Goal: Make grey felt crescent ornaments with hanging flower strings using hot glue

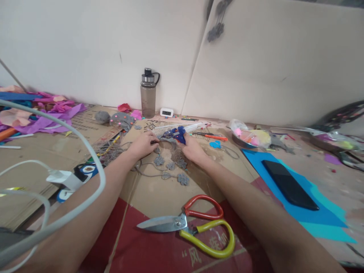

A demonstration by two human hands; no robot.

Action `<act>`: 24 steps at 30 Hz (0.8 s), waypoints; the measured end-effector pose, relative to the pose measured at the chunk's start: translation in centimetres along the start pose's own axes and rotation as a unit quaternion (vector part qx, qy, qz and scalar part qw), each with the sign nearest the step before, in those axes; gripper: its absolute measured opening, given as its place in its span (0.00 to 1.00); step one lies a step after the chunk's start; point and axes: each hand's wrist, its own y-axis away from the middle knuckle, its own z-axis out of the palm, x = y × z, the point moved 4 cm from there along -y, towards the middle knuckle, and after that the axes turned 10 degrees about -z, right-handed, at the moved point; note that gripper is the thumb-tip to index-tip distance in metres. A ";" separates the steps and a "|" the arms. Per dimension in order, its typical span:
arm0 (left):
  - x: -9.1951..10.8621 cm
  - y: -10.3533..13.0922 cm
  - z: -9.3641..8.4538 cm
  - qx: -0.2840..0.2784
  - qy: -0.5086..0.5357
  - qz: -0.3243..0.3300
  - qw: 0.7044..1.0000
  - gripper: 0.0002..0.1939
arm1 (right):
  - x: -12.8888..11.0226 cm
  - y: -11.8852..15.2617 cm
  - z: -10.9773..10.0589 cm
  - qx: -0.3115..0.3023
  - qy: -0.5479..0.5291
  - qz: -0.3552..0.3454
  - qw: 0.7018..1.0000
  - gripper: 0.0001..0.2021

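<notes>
My right hand is wrapped round the handle of a blue glue gun, whose nozzle points left. Opposite it, my left hand pinches one end of a curved grey band, close to the glue gun's tip. Whether the tip touches the band, I cannot tell. Just below the hands, grey cord lies on the cardboard with grey flower shapes on or beside it. Scissors with one red and one yellow handle rest nearer to me, blades pointing left.
At the back stand a water bottle and a small digital clock. A phone lies on blue sheets at right, near a bowl of craft bits. A white cable loops across the left foreground beside a power strip.
</notes>
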 end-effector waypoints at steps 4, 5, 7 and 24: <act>-0.1 0.0 0.0 0.002 -0.004 0.000 1.000 0.15 | 0.2 0.0 0.1 -0.004 0.008 0.010 1.000 0.17; -0.1 0.0 0.0 0.000 -0.005 0.000 1.000 0.15 | 0.2 0.0 0.1 0.003 0.010 0.008 1.000 0.17; 0.0 0.0 0.0 -0.004 -0.007 0.000 1.000 0.16 | 0.1 -0.2 0.0 0.015 0.012 0.002 1.000 0.17; 0.2 0.0 -0.1 -0.010 -0.007 -0.013 1.000 0.15 | 0.0 -0.5 0.6 -0.008 -0.003 0.007 1.000 0.15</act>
